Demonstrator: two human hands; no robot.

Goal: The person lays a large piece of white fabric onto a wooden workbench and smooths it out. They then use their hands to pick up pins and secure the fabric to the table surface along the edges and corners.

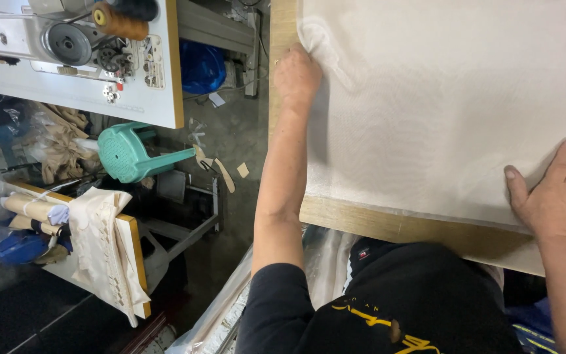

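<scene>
A sheer white fabric (440, 98) covers most of the wooden worktable (388, 226), reaching its left and near edges. The left hand (296, 77) is closed on the fabric's left edge, while the right hand (558, 190) lies open and flat on the near edge — not gripping. Smoothing it well probably calls for even tension from both — pulling outward along the weave, since the thin cloth looks apt to skew.

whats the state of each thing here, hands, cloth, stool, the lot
left hand: closed, gripping the cloth's edge near the table's side
right hand: open, pressed flat on the cloth
white sheer cloth: spread over the table, mostly smooth
wooden table: largely covered, near edge bare
green stool: tipped on its side on the floor
thread spool: lying beside the sewing machine
</scene>
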